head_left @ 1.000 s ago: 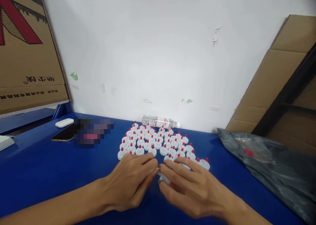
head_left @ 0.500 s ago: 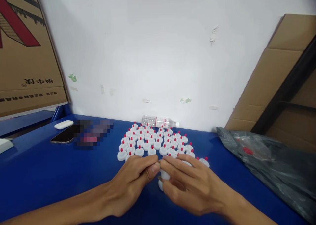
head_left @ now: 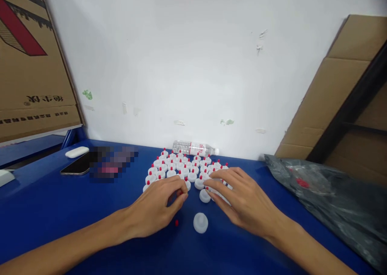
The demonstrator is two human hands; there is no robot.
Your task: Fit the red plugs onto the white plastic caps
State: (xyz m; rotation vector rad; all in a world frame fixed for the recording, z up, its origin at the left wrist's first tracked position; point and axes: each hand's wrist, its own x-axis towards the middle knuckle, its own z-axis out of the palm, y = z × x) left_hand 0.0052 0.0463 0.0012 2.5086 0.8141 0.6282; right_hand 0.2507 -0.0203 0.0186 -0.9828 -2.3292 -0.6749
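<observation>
Red-tipped white caps (head_left: 191, 176) stood in a close cluster

The caps sat upright in uneven rows at the middle of a blue table (head_left: 142, 259), many of them touching their neighbours. The left hand (head_left: 185, 193) hung at the cluster's near edge, its index finger curled towards the thumb with a narrow gap between them. A speck of red showed in that gap, but the curled fingers hid so much that I could not tell whether anything was gripped.

The right hand (head_left: 207, 187) arched over the near right part of the cluster, its fingers spread wide and its fingertips just beside one of the nearest caps. Nearer than the cluster, between the forearms, lay a single plain white cap (head_left: 200, 223), with a small red tip (head_left: 177, 223) to its left, near the left hand.

Beyond the cluster, a clear plastic bottle (head_left: 198, 149) lay on its side near the white wall (head_left: 193, 65). To the far left were a phone (head_left: 75, 166) and a white rounded case (head_left: 77, 151); to the right, a dark plastic bag (head_left: 341, 210) carried a clear pouch (head_left: 317, 182) with red pieces (head_left: 302, 182).
</observation>
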